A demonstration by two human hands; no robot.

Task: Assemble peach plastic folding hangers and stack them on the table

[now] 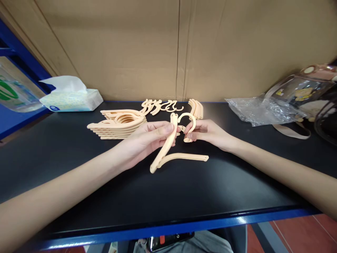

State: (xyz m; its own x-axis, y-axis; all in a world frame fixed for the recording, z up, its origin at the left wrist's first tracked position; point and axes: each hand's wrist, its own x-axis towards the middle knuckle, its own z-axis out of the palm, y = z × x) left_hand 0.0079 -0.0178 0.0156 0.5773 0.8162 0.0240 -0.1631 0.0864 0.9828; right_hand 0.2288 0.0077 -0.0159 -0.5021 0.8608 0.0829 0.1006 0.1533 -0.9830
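My left hand (155, 137) is closed on a cream plastic hanger arm (165, 149), tilted, with its upper end above my thumb. A second curved arm piece (184, 155) extends to the right from its lower end; whether the two are joined I cannot tell. Between thumb and fingers of my right hand (201, 131) is a hanger hook (194, 123), its curve upward and opening left. Hook and arm are close together, and the small parts between the hands are partly hidden by fingers.
Left of my hands lies a stack of cream hangers (116, 124). Loose hooks (151, 106) and several arm pieces (196, 109) lie at the back. A tissue pack (73, 98) stands back left; clear plastic wrap (252, 109) and a transparent bag (300, 93) are on the right. Cardboard (118, 52) stands behind.
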